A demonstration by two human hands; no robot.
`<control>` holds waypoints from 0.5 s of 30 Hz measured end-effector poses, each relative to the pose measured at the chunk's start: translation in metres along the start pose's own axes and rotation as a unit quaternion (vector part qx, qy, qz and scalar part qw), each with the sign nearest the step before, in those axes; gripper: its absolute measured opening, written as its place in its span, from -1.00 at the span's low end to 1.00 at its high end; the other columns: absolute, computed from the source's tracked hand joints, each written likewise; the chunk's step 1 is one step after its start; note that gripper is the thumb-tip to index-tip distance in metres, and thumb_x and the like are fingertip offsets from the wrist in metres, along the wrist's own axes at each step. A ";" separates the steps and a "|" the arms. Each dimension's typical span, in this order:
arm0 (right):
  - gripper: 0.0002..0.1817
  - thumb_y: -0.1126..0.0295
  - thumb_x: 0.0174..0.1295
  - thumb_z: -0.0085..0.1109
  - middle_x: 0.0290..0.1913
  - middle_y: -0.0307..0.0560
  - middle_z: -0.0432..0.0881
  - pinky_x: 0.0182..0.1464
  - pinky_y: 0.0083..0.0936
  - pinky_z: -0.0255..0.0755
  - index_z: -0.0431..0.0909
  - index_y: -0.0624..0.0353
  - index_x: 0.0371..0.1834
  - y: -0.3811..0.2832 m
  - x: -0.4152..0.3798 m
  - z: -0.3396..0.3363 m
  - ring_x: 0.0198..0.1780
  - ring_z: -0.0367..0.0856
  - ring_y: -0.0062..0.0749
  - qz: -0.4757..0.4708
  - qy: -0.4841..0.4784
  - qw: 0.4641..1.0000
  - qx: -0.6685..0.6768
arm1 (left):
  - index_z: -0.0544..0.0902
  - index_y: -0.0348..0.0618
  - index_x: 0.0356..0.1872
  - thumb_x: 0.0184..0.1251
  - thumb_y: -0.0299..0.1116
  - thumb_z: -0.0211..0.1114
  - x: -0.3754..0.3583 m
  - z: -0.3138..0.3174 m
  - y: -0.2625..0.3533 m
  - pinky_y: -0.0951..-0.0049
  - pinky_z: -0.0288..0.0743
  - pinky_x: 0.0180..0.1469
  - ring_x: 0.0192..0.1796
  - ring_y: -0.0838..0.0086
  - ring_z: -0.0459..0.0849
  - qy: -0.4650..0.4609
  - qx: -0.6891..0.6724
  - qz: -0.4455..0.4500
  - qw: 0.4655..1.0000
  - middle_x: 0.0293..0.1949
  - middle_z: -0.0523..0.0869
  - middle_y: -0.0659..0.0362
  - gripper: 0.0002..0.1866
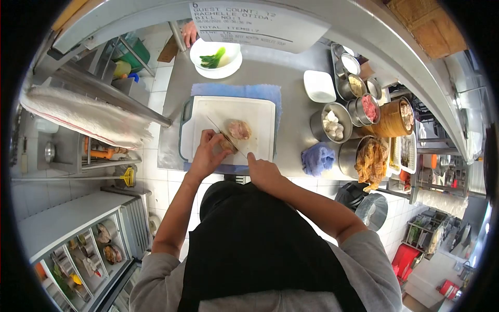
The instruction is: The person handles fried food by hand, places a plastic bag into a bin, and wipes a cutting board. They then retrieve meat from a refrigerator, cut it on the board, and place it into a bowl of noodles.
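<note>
On the white cutting board (262, 112), my left hand (209, 152) presses its bent fingers on a piece of browned meat (226, 145). My right hand (262, 170) is closed around the handle of a knife (216, 124), whose blade lies slantwise across the board beside my left fingertips. Just past the blade rests a larger pale piece of meat (239, 129), touched by neither hand. My right fist hides most of the knife's handle.
A blue cloth (278, 93) lies under the board. Beyond it stands a white bowl (228, 72) with green vegetables, near another person's hand (189, 34). To the right are a white dish (319, 87), a crumpled blue cloth (318, 158) and several metal pots. A paper bill (260, 26) hangs overhead.
</note>
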State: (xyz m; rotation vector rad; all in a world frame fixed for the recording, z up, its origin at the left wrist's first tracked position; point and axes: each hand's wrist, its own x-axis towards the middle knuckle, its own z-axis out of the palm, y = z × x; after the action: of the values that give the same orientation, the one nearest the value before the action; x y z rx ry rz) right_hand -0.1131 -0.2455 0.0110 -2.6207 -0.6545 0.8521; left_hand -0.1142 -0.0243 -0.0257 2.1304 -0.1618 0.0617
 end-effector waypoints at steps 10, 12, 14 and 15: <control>-0.65 0.45 0.32 -0.14 -0.35 0.33 0.67 -0.21 0.05 0.55 0.26 0.37 0.13 0.002 0.032 0.014 -0.26 0.70 0.21 0.006 -0.002 1.000 0.005 | 0.55 -0.21 0.04 0.06 -0.47 0.50 0.002 -0.008 0.009 0.22 0.44 0.16 0.06 0.05 0.50 -0.013 0.008 0.014 1.000 0.02 0.38 -0.06 -0.52; -0.67 0.40 0.36 -0.14 -0.34 0.32 0.67 -0.21 0.06 0.54 0.29 0.36 0.12 0.010 0.039 0.028 -0.27 0.69 0.22 -0.002 0.035 0.999 0.024 | 0.55 -0.21 0.04 0.06 -0.47 0.50 -0.001 -0.004 0.008 0.23 0.43 0.17 0.06 0.05 0.50 -0.009 0.005 0.016 1.000 0.02 0.38 -0.06 -0.52; -0.67 0.36 0.40 -0.14 -0.34 0.31 0.67 -0.21 0.08 0.54 0.31 0.35 0.11 0.017 0.051 0.030 -0.28 0.69 0.22 -0.017 0.079 0.996 0.040 | 0.54 -0.21 0.06 0.05 -0.46 0.50 -0.006 -0.004 0.006 0.23 0.43 0.18 0.06 0.04 0.50 0.008 0.026 0.011 1.000 0.02 0.38 -0.05 -0.50; -0.67 0.30 0.42 -0.12 -0.34 0.30 0.66 -0.19 0.07 0.53 0.34 0.33 0.09 0.030 0.052 0.025 -0.28 0.67 0.25 -0.044 0.055 0.995 0.068 | 0.54 -0.21 0.06 0.05 -0.46 0.50 -0.012 -0.002 0.003 0.23 0.43 0.18 0.06 0.04 0.50 0.004 0.026 0.015 1.000 0.02 0.38 -0.05 -0.50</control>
State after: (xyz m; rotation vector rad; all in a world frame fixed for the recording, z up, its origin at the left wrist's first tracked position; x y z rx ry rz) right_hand -0.0812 -0.2411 -0.0455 -2.4776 -0.6518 0.6950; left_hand -0.1260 -0.0228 -0.0231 2.1801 -0.1887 0.0927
